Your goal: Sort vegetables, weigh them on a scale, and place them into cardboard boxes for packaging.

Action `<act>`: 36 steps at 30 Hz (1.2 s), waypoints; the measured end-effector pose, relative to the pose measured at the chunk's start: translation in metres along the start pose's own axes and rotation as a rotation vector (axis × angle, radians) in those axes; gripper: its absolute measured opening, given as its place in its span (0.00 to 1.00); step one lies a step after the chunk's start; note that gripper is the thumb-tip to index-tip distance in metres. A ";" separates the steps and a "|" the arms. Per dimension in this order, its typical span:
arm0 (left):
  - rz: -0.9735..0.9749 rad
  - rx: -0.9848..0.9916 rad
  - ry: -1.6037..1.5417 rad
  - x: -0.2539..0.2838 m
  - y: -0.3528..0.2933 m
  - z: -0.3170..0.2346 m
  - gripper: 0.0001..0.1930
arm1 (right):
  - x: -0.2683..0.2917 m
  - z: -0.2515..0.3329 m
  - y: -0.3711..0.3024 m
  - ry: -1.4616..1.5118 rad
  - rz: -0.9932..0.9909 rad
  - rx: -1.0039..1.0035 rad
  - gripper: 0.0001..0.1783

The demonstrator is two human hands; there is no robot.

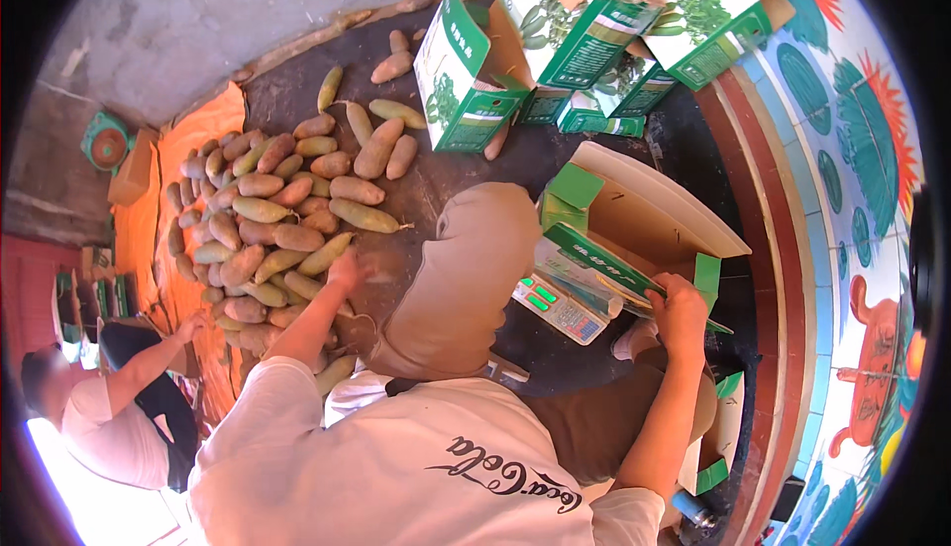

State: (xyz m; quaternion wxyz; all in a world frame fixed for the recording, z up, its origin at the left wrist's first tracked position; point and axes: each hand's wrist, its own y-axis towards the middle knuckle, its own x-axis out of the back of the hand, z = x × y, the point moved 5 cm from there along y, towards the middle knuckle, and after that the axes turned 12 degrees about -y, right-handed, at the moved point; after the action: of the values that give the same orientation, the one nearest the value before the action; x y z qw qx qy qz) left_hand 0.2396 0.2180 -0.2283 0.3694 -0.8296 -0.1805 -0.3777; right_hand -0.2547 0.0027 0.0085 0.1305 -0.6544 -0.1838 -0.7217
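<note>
A large heap of radishes (260, 210), some green and some reddish-brown, lies to my left, several with thin tail roots. My left hand (347, 273) reaches to the heap's near right edge, its fingers smeared by motion. Whether it holds anything cannot be made out. On my right, an open cardboard box (649, 207) in green and white has its brown inside facing up. My right hand (682, 310) grips the near edge of that box, fingers over the rim. Beside the box, close to my knee, is a digital scale (558, 305) with lit green displays and a keypad.
Several upright green-and-white boxes (565, 26) stand at the far right. A few loose radishes (393, 67) lie near them. Another person (99, 412) reaches toward the heap from the left. An orange sheet (213, 128) borders the heap. A painted tiled wall (842, 150) curves along the right.
</note>
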 end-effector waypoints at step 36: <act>0.027 -1.299 -0.428 0.047 -0.144 -0.424 0.09 | 0.000 0.013 0.007 -0.035 -0.017 0.117 0.07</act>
State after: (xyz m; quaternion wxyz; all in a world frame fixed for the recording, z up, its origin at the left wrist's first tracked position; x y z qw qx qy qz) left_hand -0.0226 -0.0035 0.0641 -0.2426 -0.9415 0.0240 -0.2326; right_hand -0.2396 0.0020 0.0100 0.1591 -0.6565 -0.2334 -0.6995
